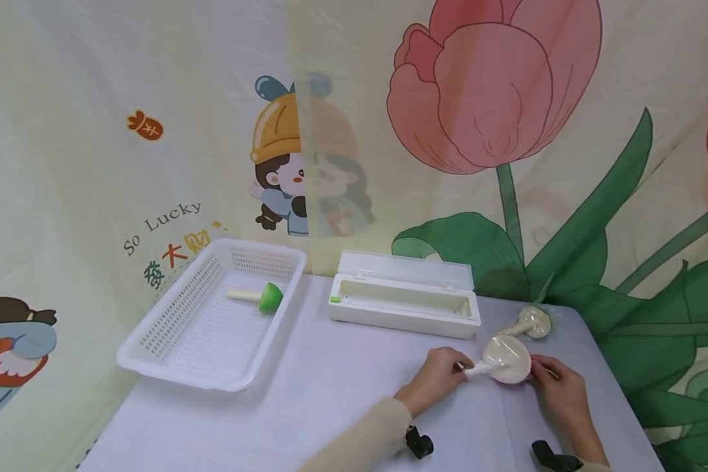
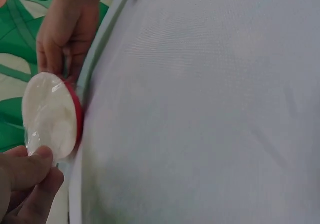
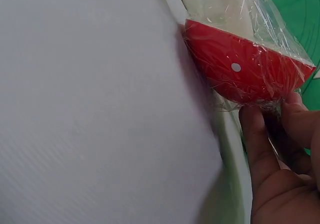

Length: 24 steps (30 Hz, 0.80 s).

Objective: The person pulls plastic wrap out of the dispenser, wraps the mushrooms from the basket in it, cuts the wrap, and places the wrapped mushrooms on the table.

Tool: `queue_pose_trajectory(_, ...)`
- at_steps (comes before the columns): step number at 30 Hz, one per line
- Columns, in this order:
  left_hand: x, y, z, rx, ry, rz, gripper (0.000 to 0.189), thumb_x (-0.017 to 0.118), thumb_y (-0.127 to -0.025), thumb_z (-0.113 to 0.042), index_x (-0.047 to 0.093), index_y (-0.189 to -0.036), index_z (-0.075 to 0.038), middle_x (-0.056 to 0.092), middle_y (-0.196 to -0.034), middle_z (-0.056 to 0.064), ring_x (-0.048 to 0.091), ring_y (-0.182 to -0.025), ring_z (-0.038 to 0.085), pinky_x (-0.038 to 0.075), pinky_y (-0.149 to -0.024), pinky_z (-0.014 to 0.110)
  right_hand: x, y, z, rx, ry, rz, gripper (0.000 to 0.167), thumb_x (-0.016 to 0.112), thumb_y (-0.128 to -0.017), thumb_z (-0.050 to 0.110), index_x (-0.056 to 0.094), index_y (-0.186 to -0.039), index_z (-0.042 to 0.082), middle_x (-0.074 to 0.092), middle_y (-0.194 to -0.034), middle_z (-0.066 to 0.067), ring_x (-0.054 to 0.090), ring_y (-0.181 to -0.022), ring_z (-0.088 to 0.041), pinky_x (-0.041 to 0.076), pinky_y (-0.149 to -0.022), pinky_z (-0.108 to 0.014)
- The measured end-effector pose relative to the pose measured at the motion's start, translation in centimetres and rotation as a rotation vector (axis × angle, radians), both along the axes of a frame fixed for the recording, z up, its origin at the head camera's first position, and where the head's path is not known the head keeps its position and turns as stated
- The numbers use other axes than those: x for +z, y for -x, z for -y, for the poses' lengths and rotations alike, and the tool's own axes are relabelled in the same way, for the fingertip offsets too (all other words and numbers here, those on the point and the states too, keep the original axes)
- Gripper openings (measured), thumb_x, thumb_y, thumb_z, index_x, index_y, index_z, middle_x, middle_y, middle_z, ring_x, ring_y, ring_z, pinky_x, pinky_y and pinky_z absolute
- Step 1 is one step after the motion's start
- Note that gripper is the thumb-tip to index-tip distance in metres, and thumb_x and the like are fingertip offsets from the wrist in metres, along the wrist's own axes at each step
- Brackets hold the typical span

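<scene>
A mushroom-shaped piece (image 1: 509,359) with a red cap and a pale flat underside sits in clear plastic wrap over the table's right side. My left hand (image 1: 439,377) pinches the wrapped, narrow end on the stem side. At the opposite edge, my right hand (image 1: 562,388) pinches the wrap by the red cap (image 3: 240,64), which carries a white dot. In the left wrist view, both hands hold the wrapped piece (image 2: 52,114) from its two ends. Just behind it lies another wrapped mushroom-shaped piece (image 1: 533,322) with a cream stem.
A long white box (image 1: 407,319) with its lid raised stands at the back middle. To the left is a white perforated basket (image 1: 218,379), holding a mushroom-shaped piece (image 1: 269,298) with a green cap and cream stem. A printed curtain (image 1: 354,131) hangs behind the white table (image 1: 330,406).
</scene>
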<state>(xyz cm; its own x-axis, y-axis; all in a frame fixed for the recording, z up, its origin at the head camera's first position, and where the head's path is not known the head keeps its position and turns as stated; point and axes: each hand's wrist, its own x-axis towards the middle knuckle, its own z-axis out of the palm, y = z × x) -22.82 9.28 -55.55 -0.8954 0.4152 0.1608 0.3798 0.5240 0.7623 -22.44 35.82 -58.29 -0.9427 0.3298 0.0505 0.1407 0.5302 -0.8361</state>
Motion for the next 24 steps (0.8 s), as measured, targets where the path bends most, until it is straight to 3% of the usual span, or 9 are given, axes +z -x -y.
queue_pose_trajectory(4, -0.8, 0.4, -1.4, -0.006, 0.065, -0.113, 0.018, 0.079, -0.088, -0.004, 0.08, -0.104, -0.012, 0.07, -0.089, -0.005, 0.054, -0.077, -0.007, 0.042, -0.07, 0.006, 0.4, 0.2, -1.2, -0.03, -0.036, -0.01, 0.028, 0.063, -0.103, 0.018, 0.071, -0.12, -0.002, 0.075, -0.102, 0.002, 0.053, -0.084, 0.022, 0.052, -0.071, -0.007)
queue_pose_trajectory(7, -1.5, 0.5, -2.3, -0.019, 0.115, -0.144, 0.018, 0.077, -0.089, -0.004, 0.081, -0.103, -0.013, 0.068, -0.085, -0.008, 0.05, -0.075, -0.007, 0.04, -0.068, 0.005, 0.6, 0.3, -1.9, -0.039, -0.028, 0.003, 0.03, 0.063, -0.103, 0.019, 0.071, -0.121, -0.003, 0.074, -0.098, 0.01, 0.052, -0.084, 0.024, 0.051, -0.07, -0.007)
queue_pose_trajectory(11, -2.1, 0.7, -3.3, -0.015, 0.105, -0.127, 0.02, 0.074, -0.09, 0.0, 0.081, -0.105, -0.012, 0.072, -0.089, -0.009, 0.052, -0.077, -0.008, 0.041, -0.067, 0.006, 0.9, 0.5, -2.5, -0.049, 0.017, 0.035, 0.035, 0.063, -0.104, 0.022, 0.069, -0.125, -0.005, 0.069, -0.095, 0.019, 0.053, -0.083, 0.022, 0.053, -0.07, -0.009)
queue_pose_trajectory(14, -2.1, 0.7, -4.1, 0.005, 0.082, -0.131, 0.021, 0.072, -0.09, 0.001, 0.081, -0.105, -0.012, 0.075, -0.093, -0.008, 0.056, -0.082, -0.008, 0.042, -0.069, 0.005, 1.0, 0.8, -3.0, -0.074, 0.028, 0.049, 0.038, 0.062, -0.104, 0.024, 0.068, -0.127, -0.005, 0.071, -0.097, 0.015, 0.054, -0.081, 0.021, 0.053, -0.069, -0.01)
queue_pose_trajectory(18, -1.6, 0.7, -5.0, 0.017, 0.074, -0.127, 0.022, 0.071, -0.09, 0.001, 0.081, -0.105, -0.011, 0.077, -0.096, -0.007, 0.06, -0.086, -0.008, 0.043, -0.071, 0.005, 0.8, 1.1, -3.8, -0.115, 0.083, 0.079, 0.04, 0.06, -0.104, 0.022, 0.064, -0.132, -0.006, 0.07, -0.098, 0.012, 0.056, -0.078, 0.018, 0.055, -0.068, -0.012)
queue_pose_trajectory(22, -1.1, 0.6, -5.9, 0.011, 0.066, -0.105, 0.023, 0.069, -0.09, 0.0, 0.08, -0.109, -0.009, 0.078, -0.099, -0.005, 0.061, -0.089, -0.007, 0.045, -0.073, 0.006, 0.7, 1.4, -4.5, -0.144, 0.144, 0.082, 0.039, 0.058, -0.105, 0.019, 0.062, -0.135, -0.006, 0.064, -0.089, 0.023, 0.06, -0.077, 0.011, 0.057, -0.068, -0.016)
queue_pose_trajectory(24, -0.8, 0.5, -6.4, 0.007, 0.051, -0.078, 0.025, 0.068, -0.09, 0.0, 0.079, -0.111, -0.008, 0.077, -0.098, -0.005, 0.058, -0.084, -0.007, 0.044, -0.069, 0.007, 0.7, 1.5, -4.8, -0.151, 0.144, 0.075, 0.04, 0.057, -0.106, 0.021, 0.061, -0.135, -0.005, 0.06, -0.085, 0.026, 0.061, -0.076, 0.007, 0.058, -0.067, -0.019)
